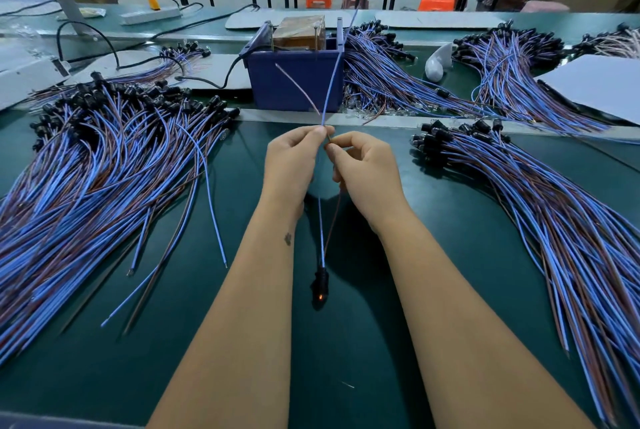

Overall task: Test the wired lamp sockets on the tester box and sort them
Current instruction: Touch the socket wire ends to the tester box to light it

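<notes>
A dark green work mat [363, 342] spreads beneath both forearms. To the left of the left hand lies a broad heap of blue and brown wired black sockets [104, 165], and to the right of the right hand a second such heap [554, 214] fans toward the near edge. Straight beyond the hands stands a dark blue plastic tester box [294, 82], open-topped, holding a brown block [299, 32] between upright metal posts; more wired sockets [388, 72] are piled just to its right. The left hand [294, 165] pinches a blue wire [334, 75] at its fingertips, and that wire runs up to a post on the box. The right hand [367, 169], touching the left at the fingertips, pinches a thin brown wire [298, 87]. Below the hands, between the forearms, both wires lead down to a small black lamp socket [319, 285] with an orange glow showing in it.
</notes>
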### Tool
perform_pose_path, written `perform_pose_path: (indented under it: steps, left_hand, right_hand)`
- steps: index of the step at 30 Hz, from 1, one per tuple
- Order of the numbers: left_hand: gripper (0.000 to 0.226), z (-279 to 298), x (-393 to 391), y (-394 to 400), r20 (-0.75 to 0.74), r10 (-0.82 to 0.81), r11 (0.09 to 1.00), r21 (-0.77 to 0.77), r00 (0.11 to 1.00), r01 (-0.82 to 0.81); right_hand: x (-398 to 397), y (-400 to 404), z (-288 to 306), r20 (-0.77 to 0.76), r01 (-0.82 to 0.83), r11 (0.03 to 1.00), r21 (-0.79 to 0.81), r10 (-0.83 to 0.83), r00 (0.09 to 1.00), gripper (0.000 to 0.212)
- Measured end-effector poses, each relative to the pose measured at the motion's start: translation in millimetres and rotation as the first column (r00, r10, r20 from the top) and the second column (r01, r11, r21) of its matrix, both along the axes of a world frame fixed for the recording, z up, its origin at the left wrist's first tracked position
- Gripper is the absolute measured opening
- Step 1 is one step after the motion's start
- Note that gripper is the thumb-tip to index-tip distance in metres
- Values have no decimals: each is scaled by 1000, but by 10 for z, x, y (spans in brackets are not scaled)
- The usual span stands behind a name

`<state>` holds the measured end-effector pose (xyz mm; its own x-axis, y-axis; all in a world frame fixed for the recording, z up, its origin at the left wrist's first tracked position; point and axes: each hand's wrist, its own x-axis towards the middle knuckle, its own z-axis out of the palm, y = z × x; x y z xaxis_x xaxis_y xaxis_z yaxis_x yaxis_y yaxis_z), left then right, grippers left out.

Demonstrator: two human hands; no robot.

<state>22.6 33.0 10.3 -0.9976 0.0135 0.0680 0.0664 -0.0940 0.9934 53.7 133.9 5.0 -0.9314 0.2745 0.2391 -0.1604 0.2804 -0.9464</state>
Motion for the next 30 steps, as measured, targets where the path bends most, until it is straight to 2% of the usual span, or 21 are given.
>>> perform_pose_path:
  steps: [3,6,9,12,15,17,19,22,24,25,28,30]
  left_hand:
    - [17,-2,12,13,-28,-44,999,10,999,45]
    - [21,-5,0,-8,-22,12,999,50,1000,-11]
    - [24,23,-21,-72,12,100,981,164,995,-100]
    - [19,65,-26,-110,44,132,933,332,990,-139]
    - [20,97,-4,-104,90,94,892,435,991,-124]
    - [27,101,-8,-113,118,60,875,471,991,-109]
    - [30,90,-20,-120,142,30,880,465,989,-93]
    - [29,62,-34,-78,201,26,935,342,979,-95]
    - [27,50,-23,-16,201,61,972,212,978,-104]
    - [26,47,-10,21,182,76,983,151,980,-105]
    - [25,31,69,154,68,93,996,2,993,-94]
    - [28,16,165,266,-16,71,997,-44,997,-71]
  right_hand:
    - [7,-10,-9,-9,-7,1000,15,7,1000,10]
    - [19,-34,-1,-19,-18,999,50,19,1000,14]
    - [18,-34,7,18,-1,976,218,-3,1000,13]
    - [39,-15,16,21,129,851,509,-163,986,16]
    - [79,-4,48,-97,303,753,584,-306,947,18]
    - [97,6,74,-154,372,750,547,-347,925,17]
    - [104,9,92,-185,371,817,442,-322,928,14]
    - [96,-10,115,-171,265,956,128,-242,955,22]
    - [105,-11,147,-130,210,971,-115,-224,966,25]
    - [108,2,159,-133,208,962,-177,-233,963,24]
    - [104,57,181,-202,260,954,-150,-287,936,22]
    - [93,108,189,-238,288,946,-150,-318,918,26]
